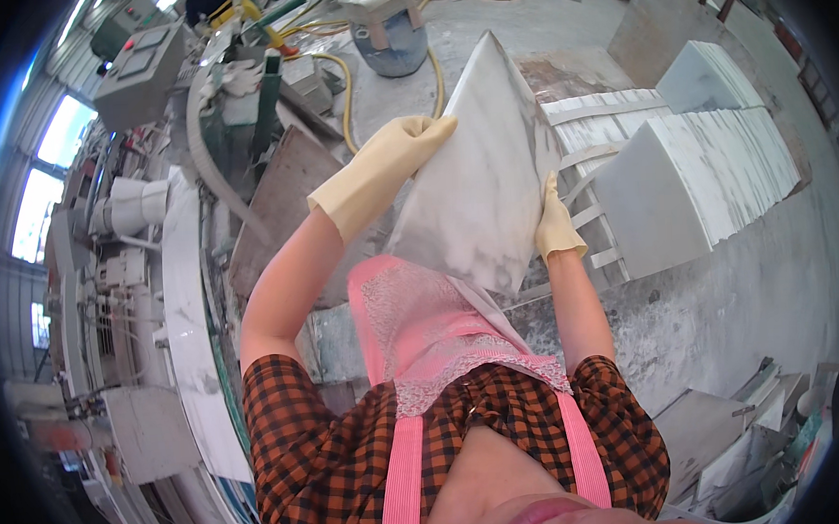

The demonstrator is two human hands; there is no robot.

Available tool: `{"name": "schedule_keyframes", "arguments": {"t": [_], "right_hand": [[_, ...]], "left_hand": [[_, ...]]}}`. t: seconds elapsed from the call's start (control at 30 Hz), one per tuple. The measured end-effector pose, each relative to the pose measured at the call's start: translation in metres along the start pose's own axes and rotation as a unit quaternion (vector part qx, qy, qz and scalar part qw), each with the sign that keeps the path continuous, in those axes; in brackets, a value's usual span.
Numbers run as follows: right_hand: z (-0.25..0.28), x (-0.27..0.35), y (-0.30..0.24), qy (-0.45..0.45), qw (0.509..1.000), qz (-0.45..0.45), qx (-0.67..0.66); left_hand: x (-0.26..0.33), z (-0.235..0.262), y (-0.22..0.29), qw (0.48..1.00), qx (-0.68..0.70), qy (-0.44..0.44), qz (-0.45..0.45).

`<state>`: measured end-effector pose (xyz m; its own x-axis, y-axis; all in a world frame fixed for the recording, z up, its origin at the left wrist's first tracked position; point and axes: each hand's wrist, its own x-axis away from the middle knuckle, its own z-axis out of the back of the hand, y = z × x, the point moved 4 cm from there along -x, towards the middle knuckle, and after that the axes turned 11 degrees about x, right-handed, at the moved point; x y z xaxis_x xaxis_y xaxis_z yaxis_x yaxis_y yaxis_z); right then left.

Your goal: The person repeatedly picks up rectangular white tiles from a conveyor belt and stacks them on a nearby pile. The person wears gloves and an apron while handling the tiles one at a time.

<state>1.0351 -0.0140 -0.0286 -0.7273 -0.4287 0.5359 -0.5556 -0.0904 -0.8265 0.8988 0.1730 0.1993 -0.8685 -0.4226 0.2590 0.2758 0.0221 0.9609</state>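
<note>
I hold a square white marble tile with grey veins up in front of me, tilted on its corner. My left hand, in a cream rubber glove, grips its upper left edge. My right hand, gloved the same way, clasps its right edge. The tile's lower corner hangs over my pink apron. To the right of the tile, a stack of similar white marble tiles stands on edge on a wooden pallet.
A stone-working machine with a long white bench runs along the left. A grey control box, yellow hoses and a blue-grey bucket lie beyond it. More slabs lean at lower right on the concrete floor.
</note>
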Motion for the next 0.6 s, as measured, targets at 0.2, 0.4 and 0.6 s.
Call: {"name": "schedule_keyframes", "arguments": {"t": [0.2, 0.4, 0.6], "right_hand": [[0.025, -0.071, -0.019, 0.056, 0.998, 0.034, 0.014], [0.022, -0.132, -0.064, 0.123, 0.992, 0.028, 0.013], [-0.009, -0.144, -0.138, 0.171, 0.978, 0.101, -0.065]], "left_hand": [[-0.067, 0.009, 0.004, 0.995, -0.031, -0.094, 0.011], [-0.167, 0.045, -0.003, 0.973, 0.092, -0.213, 0.001], [-0.255, 0.061, -0.007, 0.950, 0.189, -0.238, 0.075]]}}
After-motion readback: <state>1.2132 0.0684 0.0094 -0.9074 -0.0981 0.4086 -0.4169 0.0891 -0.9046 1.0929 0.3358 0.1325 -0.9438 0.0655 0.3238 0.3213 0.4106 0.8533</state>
